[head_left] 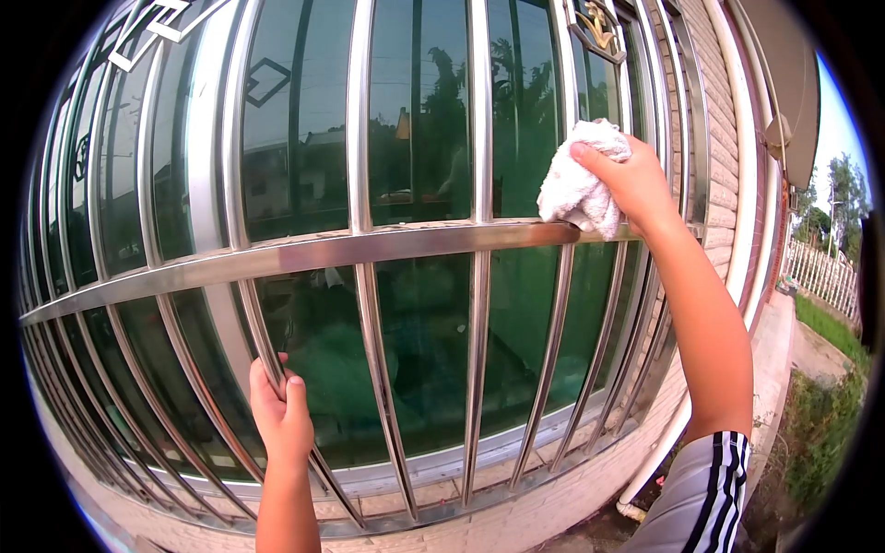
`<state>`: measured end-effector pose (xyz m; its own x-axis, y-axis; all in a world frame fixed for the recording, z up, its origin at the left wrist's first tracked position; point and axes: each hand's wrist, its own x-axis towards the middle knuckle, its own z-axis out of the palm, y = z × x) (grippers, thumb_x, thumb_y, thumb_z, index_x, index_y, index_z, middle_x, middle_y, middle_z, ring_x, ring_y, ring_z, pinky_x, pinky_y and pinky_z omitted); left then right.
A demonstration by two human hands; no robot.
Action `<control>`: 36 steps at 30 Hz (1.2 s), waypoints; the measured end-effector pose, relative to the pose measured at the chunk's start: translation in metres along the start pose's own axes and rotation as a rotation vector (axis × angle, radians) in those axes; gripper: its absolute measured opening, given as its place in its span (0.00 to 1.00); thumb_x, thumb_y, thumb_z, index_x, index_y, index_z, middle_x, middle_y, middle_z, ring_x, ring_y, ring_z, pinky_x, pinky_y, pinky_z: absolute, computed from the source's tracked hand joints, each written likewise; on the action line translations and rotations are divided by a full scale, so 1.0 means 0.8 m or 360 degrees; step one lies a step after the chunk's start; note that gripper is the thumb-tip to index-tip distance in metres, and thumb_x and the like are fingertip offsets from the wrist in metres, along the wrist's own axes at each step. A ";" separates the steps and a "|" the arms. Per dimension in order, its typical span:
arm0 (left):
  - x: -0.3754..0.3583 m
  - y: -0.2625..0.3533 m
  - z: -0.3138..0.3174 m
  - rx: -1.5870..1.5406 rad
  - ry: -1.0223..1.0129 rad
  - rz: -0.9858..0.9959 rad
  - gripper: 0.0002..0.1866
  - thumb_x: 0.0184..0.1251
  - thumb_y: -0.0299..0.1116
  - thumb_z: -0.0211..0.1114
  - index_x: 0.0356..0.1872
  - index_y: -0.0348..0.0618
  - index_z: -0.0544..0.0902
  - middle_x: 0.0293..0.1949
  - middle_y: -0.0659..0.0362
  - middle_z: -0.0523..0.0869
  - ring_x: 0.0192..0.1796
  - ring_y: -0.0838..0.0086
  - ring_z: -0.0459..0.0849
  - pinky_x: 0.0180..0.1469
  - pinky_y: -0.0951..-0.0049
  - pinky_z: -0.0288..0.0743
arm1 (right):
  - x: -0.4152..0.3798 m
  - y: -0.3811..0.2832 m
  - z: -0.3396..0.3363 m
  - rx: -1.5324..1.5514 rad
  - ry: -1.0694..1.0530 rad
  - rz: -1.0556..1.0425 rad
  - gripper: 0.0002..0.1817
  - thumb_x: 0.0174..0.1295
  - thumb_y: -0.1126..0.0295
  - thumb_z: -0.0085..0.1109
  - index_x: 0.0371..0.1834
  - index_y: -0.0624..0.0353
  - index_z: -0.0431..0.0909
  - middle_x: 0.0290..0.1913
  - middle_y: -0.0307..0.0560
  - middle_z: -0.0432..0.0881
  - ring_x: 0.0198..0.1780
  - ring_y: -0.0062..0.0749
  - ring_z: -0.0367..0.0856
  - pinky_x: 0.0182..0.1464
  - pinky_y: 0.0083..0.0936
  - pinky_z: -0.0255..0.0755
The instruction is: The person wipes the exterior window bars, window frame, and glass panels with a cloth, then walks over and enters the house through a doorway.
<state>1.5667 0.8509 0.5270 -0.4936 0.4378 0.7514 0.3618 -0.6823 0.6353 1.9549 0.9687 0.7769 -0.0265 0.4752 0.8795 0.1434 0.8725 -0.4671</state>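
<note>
My right hand [634,180] grips a crumpled white cloth [583,180] against the metal window bars, just where an upright meets the wide horizontal rail [313,252]. Part of the cloth hangs over that rail. Lower down on the left, my left hand [280,405] is wrapped around one upright bar [255,324] below the rail, with the thumb in front. Some of its fingers are hidden behind the bar. Behind the bars lies dark green window glass [419,332] with reflections of trees and buildings.
A gold ornament [599,29] sits among the bars at the top right. Past the tiled wall [724,120], a white pipe [743,157] runs down. Farther right are grass [834,323], a white fence [823,276] and weeds. The bars' bottom rail [442,511] runs below.
</note>
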 end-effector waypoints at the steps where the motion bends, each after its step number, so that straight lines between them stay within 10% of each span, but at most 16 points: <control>1: 0.000 0.000 0.001 0.0052 0.0024 -0.0025 0.15 0.64 0.21 0.55 0.52 0.37 0.72 0.28 0.68 0.68 0.28 0.87 0.63 0.32 0.84 0.58 | 0.000 -0.002 -0.019 -0.0114 0.0209 -0.0209 0.21 0.56 0.65 0.73 0.47 0.67 0.80 0.42 0.48 0.85 0.40 0.27 0.83 0.44 0.24 0.77; 5: 0.001 0.002 0.003 0.0097 0.0050 -0.0041 0.15 0.64 0.21 0.55 0.53 0.38 0.72 0.27 0.69 0.68 0.28 0.87 0.63 0.32 0.84 0.59 | 0.089 -0.062 -0.094 -0.0586 0.1631 -0.0795 0.31 0.53 0.56 0.74 0.50 0.71 0.76 0.46 0.60 0.84 0.44 0.45 0.85 0.48 0.33 0.78; 7: -0.001 0.001 0.000 0.0089 0.0032 -0.0053 0.15 0.64 0.21 0.55 0.53 0.38 0.72 0.27 0.68 0.68 0.28 0.87 0.63 0.32 0.84 0.59 | 0.155 -0.076 -0.119 -0.0812 0.2031 -0.0498 0.40 0.47 0.50 0.75 0.54 0.74 0.75 0.53 0.61 0.81 0.54 0.45 0.82 0.57 0.32 0.74; 12: -0.001 0.000 -0.002 0.0084 -0.0008 0.0028 0.16 0.64 0.21 0.54 0.53 0.38 0.71 0.27 0.68 0.69 0.26 0.88 0.63 0.30 0.85 0.60 | 0.230 -0.089 0.004 -0.0137 0.1314 -0.0193 0.35 0.49 0.56 0.71 0.56 0.70 0.77 0.51 0.59 0.83 0.52 0.48 0.83 0.57 0.37 0.73; 13: -0.001 0.002 -0.002 0.0015 -0.0006 -0.0014 0.16 0.64 0.21 0.54 0.53 0.39 0.71 0.27 0.68 0.69 0.25 0.88 0.64 0.28 0.86 0.59 | 0.229 -0.084 0.024 -0.1031 0.1397 -0.0536 0.32 0.51 0.55 0.68 0.55 0.66 0.78 0.51 0.60 0.83 0.51 0.52 0.83 0.56 0.39 0.74; 15: -0.001 0.000 -0.001 -0.0041 -0.0004 -0.0026 0.16 0.64 0.22 0.54 0.53 0.39 0.71 0.26 0.68 0.68 0.22 0.88 0.64 0.22 0.86 0.58 | 0.191 -0.101 0.072 -0.0843 0.1314 -0.0826 0.17 0.51 0.64 0.64 0.42 0.60 0.83 0.36 0.59 0.85 0.42 0.52 0.85 0.45 0.41 0.77; 20: -0.001 -0.001 0.005 -0.0105 0.0026 0.0017 0.14 0.66 0.25 0.54 0.53 0.38 0.70 0.25 0.66 0.69 0.19 0.88 0.63 0.19 0.85 0.58 | 0.158 -0.119 0.050 -0.0834 0.0738 -0.1519 0.14 0.53 0.71 0.59 0.44 0.58 0.81 0.42 0.58 0.84 0.47 0.55 0.81 0.50 0.41 0.75; 24: 0.000 -0.006 0.003 -0.0067 0.0047 0.0030 0.14 0.66 0.24 0.54 0.52 0.38 0.70 0.26 0.66 0.70 0.18 0.87 0.63 0.19 0.85 0.58 | 0.193 -0.127 0.014 -0.1101 0.1295 -0.2238 0.17 0.55 0.71 0.58 0.49 0.61 0.79 0.46 0.60 0.82 0.50 0.56 0.79 0.54 0.42 0.73; 27: 0.000 -0.007 0.002 -0.0089 0.0057 0.0008 0.14 0.66 0.24 0.53 0.52 0.39 0.70 0.27 0.65 0.70 0.18 0.87 0.63 0.19 0.85 0.58 | 0.202 -0.078 -0.036 -0.1054 0.0527 -0.1276 0.18 0.58 0.63 0.61 0.51 0.56 0.80 0.48 0.58 0.84 0.53 0.52 0.81 0.55 0.38 0.74; 31: -0.001 -0.005 0.002 -0.0160 0.0014 0.0001 0.14 0.66 0.23 0.53 0.52 0.39 0.69 0.27 0.65 0.70 0.18 0.87 0.63 0.18 0.84 0.58 | 0.167 -0.054 -0.114 -0.1325 0.0867 -0.0847 0.16 0.55 0.68 0.67 0.47 0.58 0.80 0.38 0.52 0.86 0.43 0.43 0.84 0.48 0.31 0.76; 34: 0.003 -0.003 0.002 -0.0122 0.0029 -0.0010 0.13 0.66 0.22 0.53 0.52 0.40 0.69 0.26 0.65 0.70 0.18 0.86 0.63 0.18 0.84 0.57 | 0.164 0.002 -0.186 -0.1662 0.0938 -0.0492 0.32 0.51 0.51 0.65 0.54 0.63 0.78 0.50 0.59 0.84 0.53 0.51 0.82 0.57 0.41 0.73; 36: 0.000 -0.006 0.005 -0.0061 0.0058 0.0000 0.13 0.66 0.22 0.52 0.51 0.40 0.70 0.26 0.65 0.70 0.18 0.86 0.63 0.18 0.84 0.57 | 0.144 0.016 -0.185 -0.1526 0.1557 -0.0124 0.25 0.57 0.61 0.60 0.53 0.68 0.76 0.47 0.61 0.84 0.49 0.50 0.84 0.52 0.37 0.76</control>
<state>1.5681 0.8568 0.5245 -0.5224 0.4166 0.7440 0.3317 -0.7044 0.6275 2.0998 1.0178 0.8856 0.5789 -0.1932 0.7922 0.8060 0.2829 -0.5200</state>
